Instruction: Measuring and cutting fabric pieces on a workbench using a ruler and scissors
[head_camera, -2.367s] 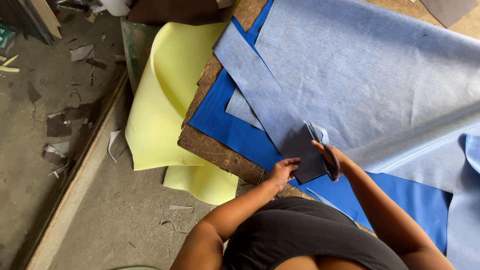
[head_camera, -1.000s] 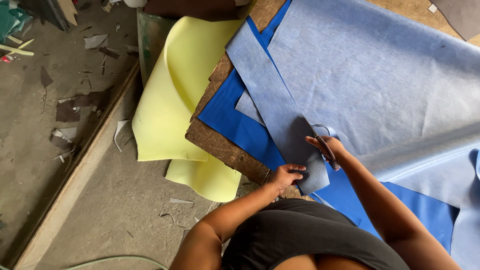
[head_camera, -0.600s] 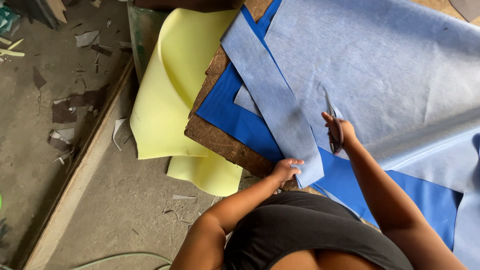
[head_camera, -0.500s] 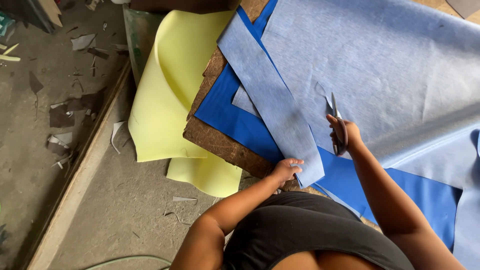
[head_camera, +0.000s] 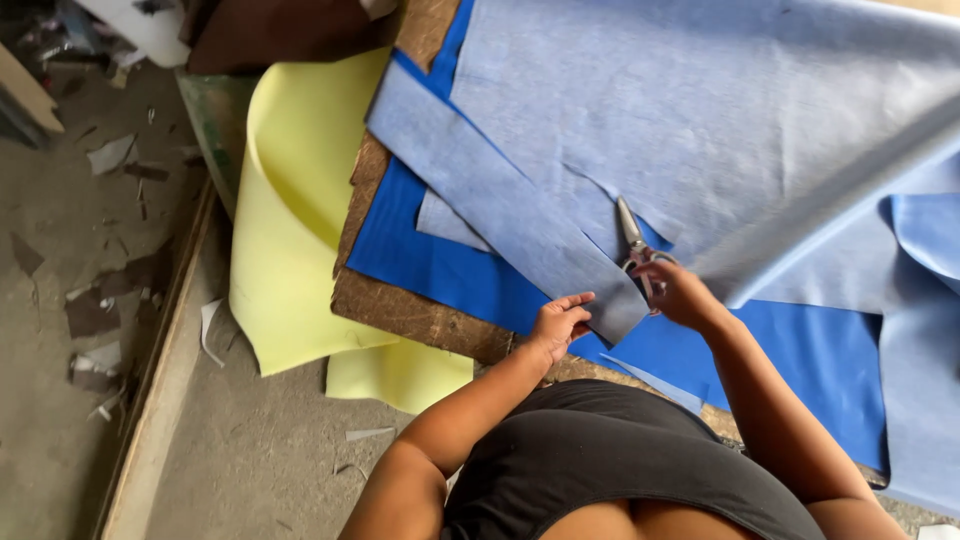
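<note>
One pair of scissors (head_camera: 632, 240) sits just right of the frame's centre, its long axis running nearly straight up and down the picture, tips pointing toward the top edge and leaning slightly left, handles toward the bottom. The right hand (head_camera: 678, 292) is clamped around those handles, fingers through the loops, and the blades lie in a cut in the large pale blue fabric sheet (head_camera: 720, 110) that fills the upper right. Whether the blades are apart or together cannot be told at this size.

One long pale blue strip (head_camera: 500, 200) runs diagonally from the upper middle down to the centre, its lower end just left of the scissors. The left hand (head_camera: 560, 322) rests there with fingers curled on the strip's bottom corner, pinning it; the two hands are near each other but apart.

Under the strip and sheet lies one bright blue fabric layer (head_camera: 430, 265), showing at centre left and again at lower right. All of it rests on a brown fibrous board (head_camera: 400, 310) whose edge shows at centre left. One yellow foam sheet (head_camera: 290, 250) hangs curved off the board's left side. Scattered scraps (head_camera: 100, 300) lie on the dusty floor (head_camera: 60, 220) at the left of the frame
</note>
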